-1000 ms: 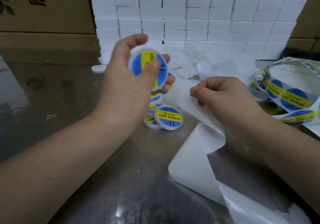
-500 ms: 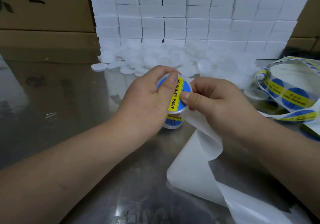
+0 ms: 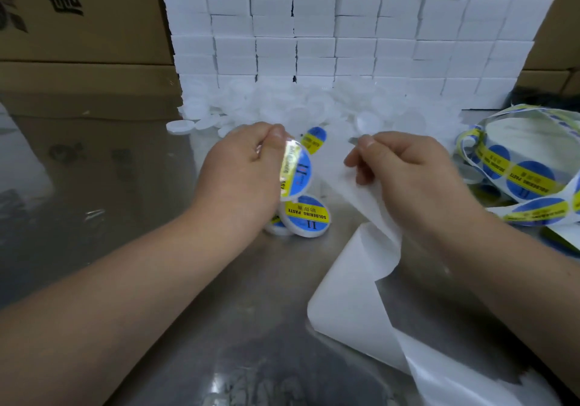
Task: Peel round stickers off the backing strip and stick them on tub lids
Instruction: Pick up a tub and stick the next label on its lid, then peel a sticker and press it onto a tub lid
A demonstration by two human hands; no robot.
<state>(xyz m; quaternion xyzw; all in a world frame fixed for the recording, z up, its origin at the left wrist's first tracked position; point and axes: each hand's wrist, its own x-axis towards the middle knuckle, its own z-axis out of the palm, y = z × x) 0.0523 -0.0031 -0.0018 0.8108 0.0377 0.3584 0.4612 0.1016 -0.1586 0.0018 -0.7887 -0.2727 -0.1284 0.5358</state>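
Pinching left hand (image 3: 241, 173): you grip a stickered lid (image 3: 296, 173), thumb on its top edge, fingers behind; lid tilted on edge, face turned right, glare over its left part
right hand (image 3: 408, 179): fingers curled, thumb and forefinger clamp the backing strip (image 3: 351, 295) at its far end
backing strip: white, runs from your right hand toward the near right, curls over itself on the table (image 3: 188, 327)
blue-yellow sticker (image 3: 315, 138): just far of the held lid, between your hands, by the strip's far edge; can't tell if it sits on the strip or on a lid
finished lids (image 3: 306, 215): two on the table just near of the held lid; right one face up, reads SOLDERING PASTE; left one mostly hidden behind your left hand
plain lids (image 3: 314, 104): loose white heap, far centre, against the boxes
sticker roll (image 3: 518, 173): loose coils at right, blue-yellow rounds showing, well apart from the held lid
white boxes (image 3: 314, 29): stacked wall, far
cartons (image 3: 78, 29): brown, far left
table: shiny metal, reflects the cartons
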